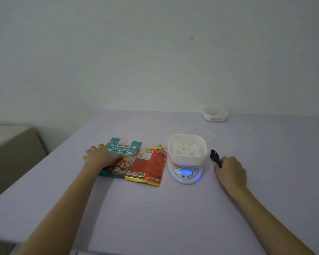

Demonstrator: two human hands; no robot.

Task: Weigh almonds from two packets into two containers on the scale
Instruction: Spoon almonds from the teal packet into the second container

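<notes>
hands on packet and spoon, scale ready

head view: the lit scale (185, 173) carries an empty white container (187, 150), apparently ready for the first weighing. at its 9 o'clock the orange packet (149, 166) and, beyond it, the teal packet (123, 157) lie flat. the left hand (99, 155) rests flat-fingered on the teal packet, probably to lift it. at 3 o'clock the right hand (230, 172) curls round the black spoon (215, 157). the second container (215, 114) waits well apart at 1 o'clock.

Lilac table (155, 208), teal packet (124, 153) (beside orange packet (149, 166)), scale (185, 173), spoon (215, 155), far container (215, 114)
</notes>
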